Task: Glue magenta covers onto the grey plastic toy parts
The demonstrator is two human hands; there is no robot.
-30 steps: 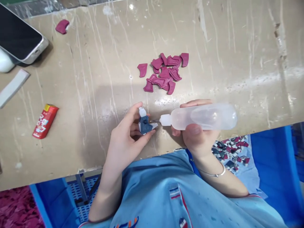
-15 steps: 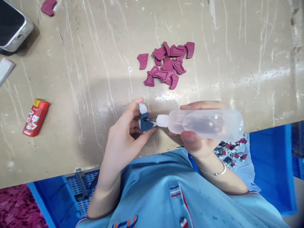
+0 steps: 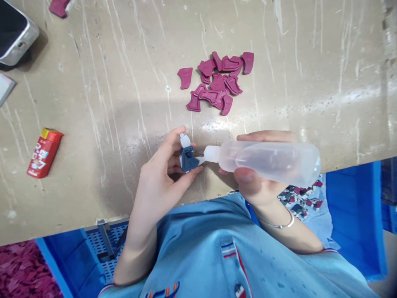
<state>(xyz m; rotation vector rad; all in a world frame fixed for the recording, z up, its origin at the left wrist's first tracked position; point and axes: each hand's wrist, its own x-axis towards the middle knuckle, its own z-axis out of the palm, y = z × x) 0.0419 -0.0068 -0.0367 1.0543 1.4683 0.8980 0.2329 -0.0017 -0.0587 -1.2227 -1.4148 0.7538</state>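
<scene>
Between the thumb and fingers of my left hand [image 3: 156, 182] is a small dark blue and white plastic part [image 3: 187, 159], with a white knob at its upper end. My right hand [image 3: 254, 186] is wrapped round a translucent squeeze bottle [image 3: 269, 161] lying level, its white nozzle cap pointing left. The bottle's thin tip reaches the blue part's right side; whether it touches cannot be made out. Just beyond my hands, several maroon plastic pieces [image 3: 218, 82] lie in a loose pile on the table [image 3: 124, 103].
A red lighter [image 3: 45, 153] lies at the left, with a phone [image 3: 15, 35] above it. A lone maroon piece [image 3: 58, 7] is near the top edge. Below the table are a blue crate [image 3: 353, 215] with mixed small parts [image 3: 302, 198] beside it, and a heap of maroon pieces [image 3: 25, 271].
The bottle's tip has drawn slightly away from the blue part's middle toward its right side. The view has shifted a little; both hands keep their hold.
</scene>
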